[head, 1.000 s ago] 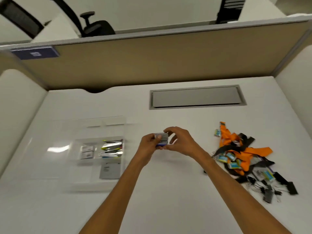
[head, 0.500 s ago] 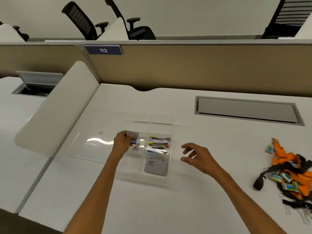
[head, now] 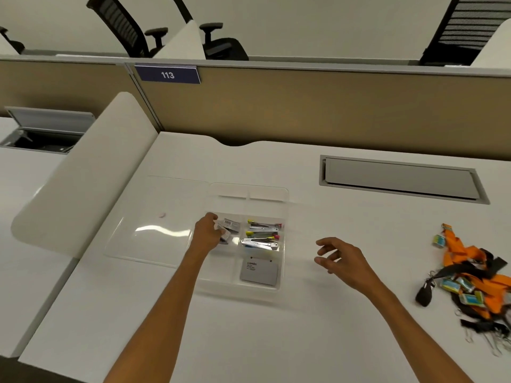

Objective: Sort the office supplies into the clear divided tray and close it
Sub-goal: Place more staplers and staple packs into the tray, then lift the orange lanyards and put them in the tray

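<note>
The clear divided tray lies on the white desk with its clear lid folded open to the left. My left hand reaches into the tray's left middle compartment and grips a small grey staple box; another small box lies just behind it. Small staplers with yellow and pink ends fill the right middle compartment. A grey card box lies in the near right compartment. My right hand hovers right of the tray, fingers spread, holding nothing.
A tangle of orange and black lanyards with badges lies at the desk's right, with black binder clips near its front. A grey cable hatch is set in the desk behind. A white divider panel borders the left.
My left hand carried the small boxes from mid-desk into the tray's left compartment. My right hand let go of them and drew off to the right. The view swung left.
</note>
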`<state>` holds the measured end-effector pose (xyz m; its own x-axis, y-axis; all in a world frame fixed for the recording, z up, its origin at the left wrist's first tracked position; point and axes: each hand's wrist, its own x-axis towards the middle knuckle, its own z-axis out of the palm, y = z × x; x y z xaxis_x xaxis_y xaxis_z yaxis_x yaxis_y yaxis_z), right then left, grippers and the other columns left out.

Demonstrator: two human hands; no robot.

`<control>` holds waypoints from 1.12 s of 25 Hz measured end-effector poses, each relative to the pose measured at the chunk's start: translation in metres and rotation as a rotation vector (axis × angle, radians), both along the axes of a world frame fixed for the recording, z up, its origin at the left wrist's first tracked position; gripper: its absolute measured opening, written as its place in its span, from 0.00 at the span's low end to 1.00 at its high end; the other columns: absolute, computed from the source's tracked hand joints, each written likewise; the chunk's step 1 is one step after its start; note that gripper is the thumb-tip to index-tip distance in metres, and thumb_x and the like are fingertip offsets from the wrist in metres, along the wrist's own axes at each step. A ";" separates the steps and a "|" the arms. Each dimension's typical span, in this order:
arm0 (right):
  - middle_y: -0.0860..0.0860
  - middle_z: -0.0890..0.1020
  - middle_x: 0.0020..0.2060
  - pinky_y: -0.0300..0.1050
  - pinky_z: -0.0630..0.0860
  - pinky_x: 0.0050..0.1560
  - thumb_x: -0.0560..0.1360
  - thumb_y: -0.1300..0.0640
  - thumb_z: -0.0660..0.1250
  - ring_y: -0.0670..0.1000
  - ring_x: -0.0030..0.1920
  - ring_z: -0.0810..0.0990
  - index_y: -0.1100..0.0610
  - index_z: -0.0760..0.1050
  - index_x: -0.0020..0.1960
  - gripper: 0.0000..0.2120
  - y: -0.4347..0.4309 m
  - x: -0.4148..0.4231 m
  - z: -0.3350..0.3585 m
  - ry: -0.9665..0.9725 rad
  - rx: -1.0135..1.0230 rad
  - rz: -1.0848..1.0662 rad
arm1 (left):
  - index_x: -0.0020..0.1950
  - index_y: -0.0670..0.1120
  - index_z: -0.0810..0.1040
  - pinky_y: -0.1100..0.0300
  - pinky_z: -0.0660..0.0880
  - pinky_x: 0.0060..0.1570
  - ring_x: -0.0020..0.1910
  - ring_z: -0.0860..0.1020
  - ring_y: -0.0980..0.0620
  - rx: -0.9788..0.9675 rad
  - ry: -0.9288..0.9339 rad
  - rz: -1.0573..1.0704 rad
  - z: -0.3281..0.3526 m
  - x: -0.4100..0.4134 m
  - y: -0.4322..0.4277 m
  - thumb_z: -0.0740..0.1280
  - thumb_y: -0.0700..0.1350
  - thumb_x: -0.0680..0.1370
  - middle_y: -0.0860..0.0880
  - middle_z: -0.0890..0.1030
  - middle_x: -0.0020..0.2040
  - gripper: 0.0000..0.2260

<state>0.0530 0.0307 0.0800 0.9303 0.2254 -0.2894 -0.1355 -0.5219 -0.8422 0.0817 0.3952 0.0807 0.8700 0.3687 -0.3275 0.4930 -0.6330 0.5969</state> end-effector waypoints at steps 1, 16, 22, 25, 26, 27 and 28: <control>0.45 0.83 0.46 0.42 0.83 0.39 0.72 0.55 0.76 0.49 0.41 0.83 0.45 0.78 0.56 0.15 -0.003 -0.001 0.000 0.004 -0.003 -0.007 | 0.64 0.36 0.73 0.54 0.77 0.50 0.56 0.79 0.39 0.031 -0.006 -0.005 0.001 -0.001 0.002 0.71 0.34 0.74 0.36 0.79 0.60 0.18; 0.45 0.84 0.47 0.36 0.79 0.41 0.71 0.53 0.76 0.50 0.42 0.82 0.49 0.80 0.54 0.12 -0.091 -0.015 0.010 0.025 -0.076 -0.172 | 0.48 0.48 0.80 0.72 0.74 0.37 0.39 0.81 0.59 -0.189 -0.381 -0.262 0.033 -0.027 -0.164 0.70 0.37 0.76 0.53 0.82 0.43 0.06; 0.50 0.83 0.49 0.39 0.78 0.45 0.71 0.57 0.76 0.49 0.42 0.80 0.55 0.80 0.56 0.14 -0.179 -0.008 0.015 -0.064 -0.270 -0.342 | 0.58 0.49 0.77 0.56 0.77 0.58 0.57 0.79 0.51 -0.246 -0.158 -0.674 -0.013 -0.047 -0.273 0.69 0.40 0.77 0.50 0.79 0.59 0.11; 0.54 0.81 0.52 0.44 0.76 0.51 0.70 0.58 0.77 0.54 0.49 0.80 0.59 0.79 0.58 0.18 -0.231 -0.001 0.017 -0.112 -0.380 -0.417 | 0.66 0.49 0.73 0.62 0.65 0.69 0.70 0.71 0.52 -0.166 -0.062 -0.797 -0.033 -0.048 -0.295 0.69 0.42 0.78 0.51 0.73 0.70 0.17; 0.55 0.81 0.53 0.45 0.75 0.53 0.70 0.57 0.77 0.55 0.53 0.79 0.58 0.79 0.58 0.19 -0.248 0.001 0.017 -0.122 -0.418 -0.433 | 0.67 0.49 0.73 0.63 0.63 0.70 0.72 0.69 0.52 -0.148 -0.048 -0.807 -0.037 -0.048 -0.301 0.69 0.42 0.78 0.51 0.71 0.72 0.18; 0.55 0.80 0.54 0.45 0.74 0.55 0.68 0.55 0.78 0.56 0.56 0.79 0.57 0.79 0.59 0.20 -0.263 0.002 0.016 -0.117 -0.462 -0.442 | 0.68 0.49 0.72 0.62 0.62 0.71 0.73 0.67 0.52 -0.127 -0.040 -0.804 -0.040 -0.047 -0.305 0.68 0.42 0.78 0.52 0.69 0.73 0.19; 0.55 0.79 0.57 0.47 0.73 0.57 0.67 0.52 0.79 0.57 0.58 0.77 0.54 0.78 0.60 0.24 -0.277 0.004 0.016 -0.089 -0.515 -0.438 | 0.69 0.49 0.71 0.61 0.61 0.72 0.74 0.66 0.52 -0.106 -0.030 -0.794 -0.043 -0.047 -0.308 0.68 0.42 0.78 0.52 0.68 0.74 0.19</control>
